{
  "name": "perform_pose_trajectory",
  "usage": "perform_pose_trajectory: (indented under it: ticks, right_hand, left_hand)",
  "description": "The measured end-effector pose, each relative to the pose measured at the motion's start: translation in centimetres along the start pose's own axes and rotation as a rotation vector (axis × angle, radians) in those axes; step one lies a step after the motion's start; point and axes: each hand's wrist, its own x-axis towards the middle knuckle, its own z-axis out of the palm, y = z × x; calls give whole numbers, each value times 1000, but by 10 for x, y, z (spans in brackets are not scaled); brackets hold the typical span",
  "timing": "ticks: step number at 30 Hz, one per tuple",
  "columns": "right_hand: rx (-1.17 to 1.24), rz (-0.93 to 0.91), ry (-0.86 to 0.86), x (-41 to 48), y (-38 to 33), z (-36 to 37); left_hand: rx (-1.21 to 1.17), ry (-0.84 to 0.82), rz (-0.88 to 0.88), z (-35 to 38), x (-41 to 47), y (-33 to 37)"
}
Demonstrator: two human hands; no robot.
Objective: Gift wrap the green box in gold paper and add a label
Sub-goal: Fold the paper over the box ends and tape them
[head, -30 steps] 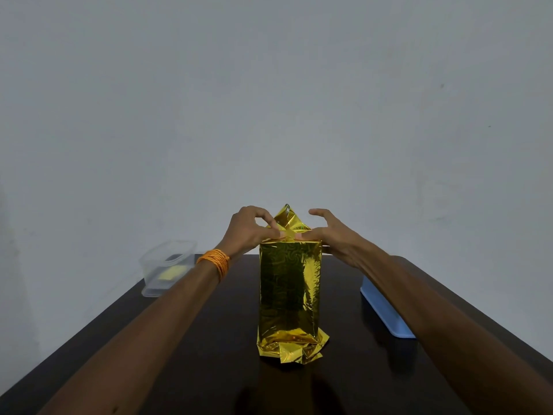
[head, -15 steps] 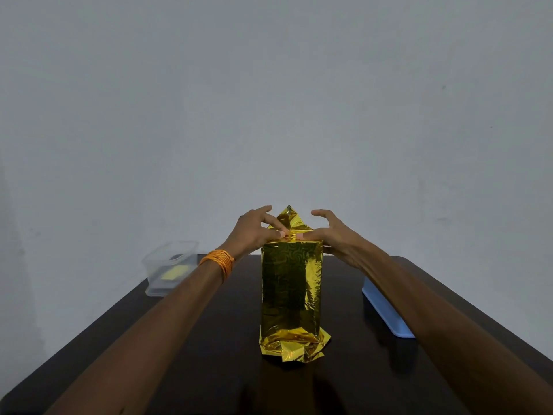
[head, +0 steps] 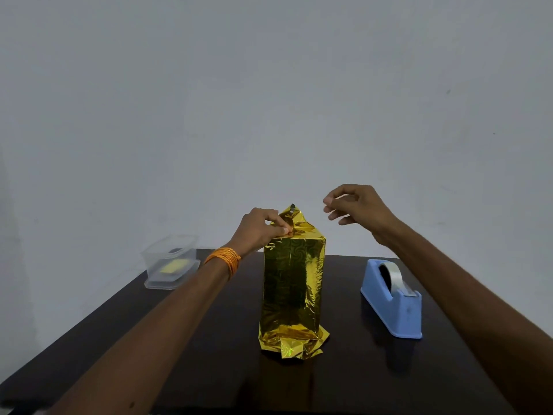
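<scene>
A tall box wrapped in gold paper (head: 293,283) stands upright in the middle of the dark table (head: 209,369). Its green surface is fully hidden. Crumpled paper folds spread at its base, and a pointed flap sticks up at the top. My left hand (head: 260,230), with an orange thread band on the wrist, presses thumb and fingers on the folded paper at the box's top left. My right hand (head: 356,208) hovers in the air to the right of the top, apart from the paper, fingers loosely curled and holding nothing I can see.
A blue tape dispenser (head: 392,298) with a roll of clear tape sits right of the box. A clear plastic container (head: 170,262) holding something yellow stands at the table's far left corner. A plain grey wall lies behind.
My right hand has let go of the top fold and lifted up and to the right, uncovering the tape dispenser. My left hand stays pressed on the top of the wrapped box.
</scene>
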Motion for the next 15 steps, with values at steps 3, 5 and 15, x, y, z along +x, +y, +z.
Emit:
perform_pose_trajectory:
  ticks: [3, 5, 15]
  right_hand:
    - [-117, 31, -160, 5, -13, 1]
    - [-159, 56, -235, 10, -18, 4]
    - [-312, 14, -466, 25, -28, 14]
  left_hand:
    - [-12, -9, 15, 0, -3, 2]
    - [-19, -16, 23, -1, -5, 3]
    - [-5, -1, 52, 1, -2, -1]
